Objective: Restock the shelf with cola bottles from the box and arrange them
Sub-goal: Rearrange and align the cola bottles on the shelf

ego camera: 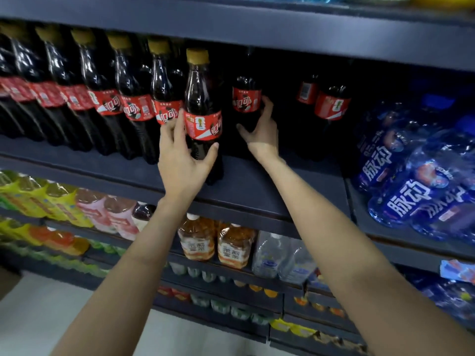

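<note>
A row of several cola bottles (110, 98) with red labels and gold caps stands along the dark shelf (257, 191). My left hand (180, 155) grips the front cola bottle (203, 98) at the row's right end, fingers and thumb curled round its lower body. My right hand (262, 129) holds a second cola bottle (245, 98) set deeper in the shelf, fingers round its right side and thumb below. Two more cola bottles (331, 104) stand further right in the shadow. The box is out of view.
Blue drink bottles (411, 181) lie stacked on the shelf section to the right. Below are yellow and pink drinks (77, 209), orange tea bottles (216, 242) and clear water bottles (277, 255). A shelf board (257, 29) runs overhead.
</note>
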